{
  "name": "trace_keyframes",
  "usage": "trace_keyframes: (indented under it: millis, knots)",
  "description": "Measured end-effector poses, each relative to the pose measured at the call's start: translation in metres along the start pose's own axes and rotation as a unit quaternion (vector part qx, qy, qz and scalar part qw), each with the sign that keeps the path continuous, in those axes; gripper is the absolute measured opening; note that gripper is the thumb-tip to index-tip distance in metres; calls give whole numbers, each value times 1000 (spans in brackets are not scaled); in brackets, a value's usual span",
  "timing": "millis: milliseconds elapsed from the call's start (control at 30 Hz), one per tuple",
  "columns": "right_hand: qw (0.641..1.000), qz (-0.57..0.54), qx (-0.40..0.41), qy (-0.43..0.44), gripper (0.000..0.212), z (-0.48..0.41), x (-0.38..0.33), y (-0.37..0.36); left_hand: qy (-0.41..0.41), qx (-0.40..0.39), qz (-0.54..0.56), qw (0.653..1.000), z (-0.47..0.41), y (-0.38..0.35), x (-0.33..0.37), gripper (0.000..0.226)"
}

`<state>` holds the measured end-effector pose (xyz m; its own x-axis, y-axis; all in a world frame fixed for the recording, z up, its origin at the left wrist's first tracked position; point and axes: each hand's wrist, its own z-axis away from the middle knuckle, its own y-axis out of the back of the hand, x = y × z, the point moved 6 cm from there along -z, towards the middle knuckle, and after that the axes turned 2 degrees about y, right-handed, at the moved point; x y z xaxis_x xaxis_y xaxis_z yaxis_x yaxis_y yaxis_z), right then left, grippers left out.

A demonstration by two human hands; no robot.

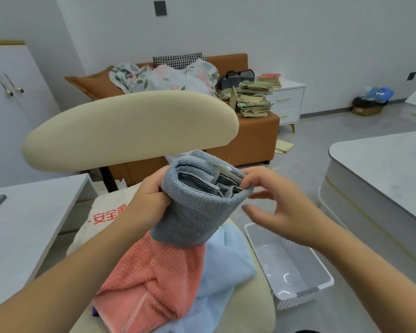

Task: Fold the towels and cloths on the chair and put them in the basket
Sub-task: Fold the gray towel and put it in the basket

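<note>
Grey terry, soft, light, likely to unroll unless clamped across all layers: towel [197, 212] gripped by left hand [149, 198], edge pinched by right hand [280, 200].

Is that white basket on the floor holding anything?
Empty: the white basket shows only its bare bottom. The folded grey towel is not yet in it, gripped by the left hand.

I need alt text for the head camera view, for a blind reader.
A left hand grips a rolled grey towel and a right hand pinches its open end, above a beige chair. A pink towel and a light blue towel lie on the seat; a white basket stands on the floor beside it.
</note>
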<state>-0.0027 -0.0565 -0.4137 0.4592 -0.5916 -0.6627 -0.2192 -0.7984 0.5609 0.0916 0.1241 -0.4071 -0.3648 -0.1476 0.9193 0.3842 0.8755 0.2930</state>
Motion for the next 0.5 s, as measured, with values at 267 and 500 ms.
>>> trace_keyframes:
  millis: [267,500]
  knots:
    - [975,-204,72,-59,77,-23,-30,-35,-5,14,50,999,22,25,3,52]
    - [988,-147,37,28,60,-39,-76,-60,-99,24,7,995,60,72,30,47]
